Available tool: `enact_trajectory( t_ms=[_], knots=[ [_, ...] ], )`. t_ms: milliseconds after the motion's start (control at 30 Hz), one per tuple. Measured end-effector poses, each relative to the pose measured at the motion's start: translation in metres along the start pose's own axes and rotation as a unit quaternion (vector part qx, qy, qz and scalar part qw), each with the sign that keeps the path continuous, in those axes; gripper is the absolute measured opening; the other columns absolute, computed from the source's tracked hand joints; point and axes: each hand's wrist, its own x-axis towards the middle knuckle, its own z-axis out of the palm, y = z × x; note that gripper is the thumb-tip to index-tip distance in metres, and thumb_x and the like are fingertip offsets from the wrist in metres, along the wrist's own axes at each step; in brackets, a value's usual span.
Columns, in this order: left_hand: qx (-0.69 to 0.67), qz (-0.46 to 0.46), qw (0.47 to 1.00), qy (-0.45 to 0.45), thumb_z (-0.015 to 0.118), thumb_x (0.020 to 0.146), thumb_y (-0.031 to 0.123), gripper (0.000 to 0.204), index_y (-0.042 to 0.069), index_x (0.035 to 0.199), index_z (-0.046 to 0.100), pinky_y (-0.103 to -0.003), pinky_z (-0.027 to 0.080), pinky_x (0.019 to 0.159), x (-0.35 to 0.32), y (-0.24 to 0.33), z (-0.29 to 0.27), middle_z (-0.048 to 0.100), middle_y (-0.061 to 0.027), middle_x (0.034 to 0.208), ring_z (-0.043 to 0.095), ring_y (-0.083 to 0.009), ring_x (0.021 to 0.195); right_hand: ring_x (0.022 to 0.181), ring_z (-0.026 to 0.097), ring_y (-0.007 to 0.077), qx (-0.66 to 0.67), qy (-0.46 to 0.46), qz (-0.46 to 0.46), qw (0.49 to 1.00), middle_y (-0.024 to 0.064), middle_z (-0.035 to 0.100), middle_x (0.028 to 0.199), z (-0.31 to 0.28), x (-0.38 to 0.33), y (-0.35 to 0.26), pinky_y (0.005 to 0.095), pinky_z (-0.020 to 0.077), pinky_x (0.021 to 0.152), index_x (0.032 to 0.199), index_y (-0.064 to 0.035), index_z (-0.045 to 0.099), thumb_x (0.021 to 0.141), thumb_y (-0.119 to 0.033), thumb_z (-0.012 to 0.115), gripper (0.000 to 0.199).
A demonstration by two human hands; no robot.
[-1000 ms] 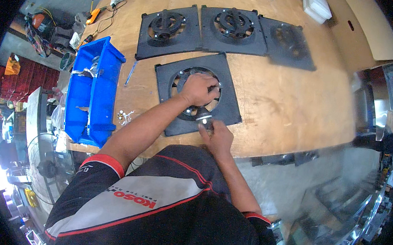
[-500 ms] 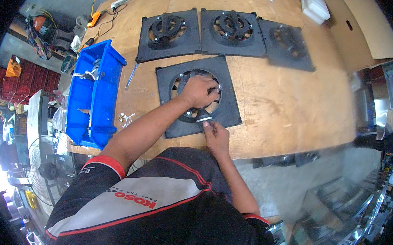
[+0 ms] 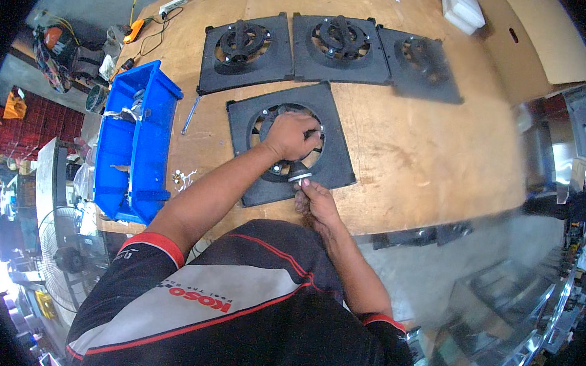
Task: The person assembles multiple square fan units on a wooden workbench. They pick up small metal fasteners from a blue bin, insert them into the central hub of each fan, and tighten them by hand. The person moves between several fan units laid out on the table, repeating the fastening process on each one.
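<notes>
In front of me a black square panel with a round slotted opening lies at a slant on the wooden table. My left hand is over its middle, fingers curled round the dark centre piece, which the hand mostly hides. At the near side of the opening, my right hand pinches a small dark round part with a pale rim between thumb and fingers. Some of the right hand's fingers are curled underneath.
Three similar panels, the middle one among them, lie in a row beyond. To the left stands a blue bin, with a thin blue-and-silver tool and small white pieces nearby. A cardboard box and white container sit far right.
The view has shifted slightly. My right hand has turned, showing more curled fingers below the small round part. My left hand keeps its place on the panel.
</notes>
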Motion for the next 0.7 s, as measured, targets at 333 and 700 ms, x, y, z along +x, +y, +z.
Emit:
enact_trajectory(
  t_ms=[333,700],
  knots=[
    [-0.008,-0.002,1.0,0.013,0.065,0.082,0.027,0.02,0.007,0.086,0.069,-0.045,0.053,0.078,-0.001,0.002,0.002,0.07,-0.0137,0.09,0.068,-0.035,0.086,0.073,0.069,0.0292,-0.471,0.121,-0.188,0.853,0.0145,0.07,0.077,0.011,-0.019,-0.016,0.0396,0.0538,0.067,0.095,0.0018,0.068,0.091,-0.048,0.068,0.05],
    [0.005,-0.036,0.999,0.001,0.063,0.083,0.024,0.022,0.006,0.09,0.072,-0.044,0.053,0.085,0.003,0.012,-0.004,0.073,-0.0139,0.094,0.069,-0.0349,0.092,0.074,0.07,0.041,-0.549,0.236,-0.19,0.779,0.023,0.069,0.075,0.046,-0.02,-0.033,0.049,0.0547,0.066,0.088,0.0028,0.07,0.077,-0.064,0.071,0.068]
  ],
)
